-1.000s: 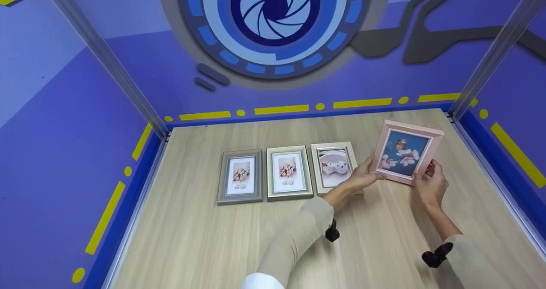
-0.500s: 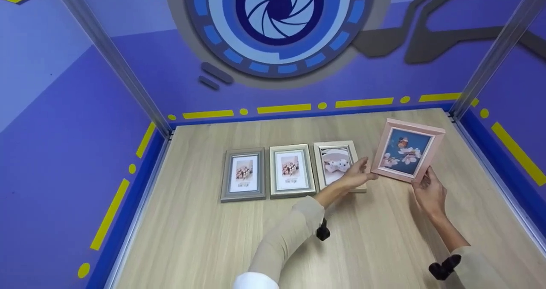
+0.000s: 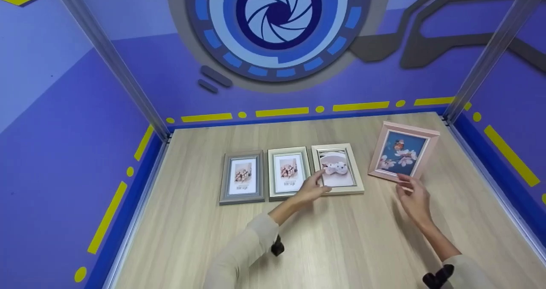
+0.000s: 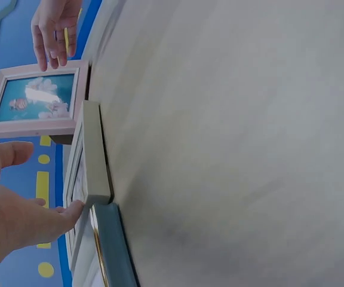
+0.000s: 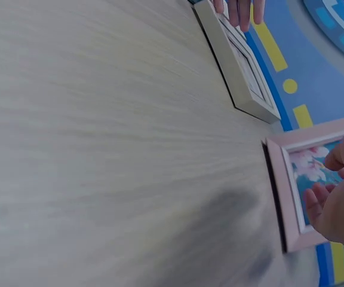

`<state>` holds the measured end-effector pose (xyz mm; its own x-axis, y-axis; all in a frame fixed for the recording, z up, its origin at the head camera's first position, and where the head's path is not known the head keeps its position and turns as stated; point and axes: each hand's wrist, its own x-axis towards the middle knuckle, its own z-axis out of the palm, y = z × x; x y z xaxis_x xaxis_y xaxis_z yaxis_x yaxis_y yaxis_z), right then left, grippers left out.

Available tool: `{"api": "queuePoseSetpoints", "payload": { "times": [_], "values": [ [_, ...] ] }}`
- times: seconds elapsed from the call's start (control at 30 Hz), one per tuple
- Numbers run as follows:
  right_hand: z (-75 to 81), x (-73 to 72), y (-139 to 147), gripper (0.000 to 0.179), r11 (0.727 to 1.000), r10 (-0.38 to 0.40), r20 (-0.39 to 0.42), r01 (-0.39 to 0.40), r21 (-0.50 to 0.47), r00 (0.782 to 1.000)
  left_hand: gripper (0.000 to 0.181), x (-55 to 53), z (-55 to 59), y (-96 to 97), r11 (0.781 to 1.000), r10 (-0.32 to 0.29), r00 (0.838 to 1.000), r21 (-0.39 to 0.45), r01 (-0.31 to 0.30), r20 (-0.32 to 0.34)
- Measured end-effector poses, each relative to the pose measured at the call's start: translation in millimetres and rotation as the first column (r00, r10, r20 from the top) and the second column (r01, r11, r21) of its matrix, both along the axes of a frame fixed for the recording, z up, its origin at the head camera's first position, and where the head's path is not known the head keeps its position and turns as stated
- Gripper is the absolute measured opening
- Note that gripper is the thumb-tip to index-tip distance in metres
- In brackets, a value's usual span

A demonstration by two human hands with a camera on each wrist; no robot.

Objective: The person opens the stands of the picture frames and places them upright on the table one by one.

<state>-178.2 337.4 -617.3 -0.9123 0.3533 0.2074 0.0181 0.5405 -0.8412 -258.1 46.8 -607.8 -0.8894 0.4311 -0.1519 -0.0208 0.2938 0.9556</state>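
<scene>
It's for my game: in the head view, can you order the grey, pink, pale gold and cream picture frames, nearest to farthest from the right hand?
1. Pink picture frame: just beyond the right hand.
2. Cream picture frame: right end of the row.
3. Pale gold picture frame: middle.
4. Grey picture frame: left end.

On the table (image 3: pixel 341 242), the left frame (image 3: pixel 242 177), middle frame (image 3: pixel 288 169) and right frame (image 3: pixel 337 159) lay in a row — right of them stood the upright frame (image 3: pixel 403 150).

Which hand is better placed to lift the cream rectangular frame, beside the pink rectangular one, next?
Likely the left hand: it is at the left edge of the cream frame, while the right hand is by the pink frame.
</scene>
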Motion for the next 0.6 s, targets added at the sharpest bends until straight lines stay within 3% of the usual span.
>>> {"api": "queuePoseSetpoints", "payload": {
  "times": [0.13,0.3,0.6],
  "values": [
    [-7.8,-9.1,-18,0.033,0.994,0.110,0.023,-0.111,0.017,0.994,0.074,4.1,-2.7,-12.7,1.000,-0.018,1.000,0.011,0.018,0.015],
    [-11.4,-22.3,-34,0.039,0.968,0.246,0.097,-0.249,0.022,0.964,0.079,5.1,-1.4,-14.4,1.000,-0.015,0.999,-0.004,0.015,0.033],
    [-14.9,-45.4,-60,0.041,0.941,0.333,0.127,-0.339,0.027,0.934,0.082,3.6,1.7,-21.6,0.999,-0.002,0.993,0.035,-0.002,0.120]
  ]
}}
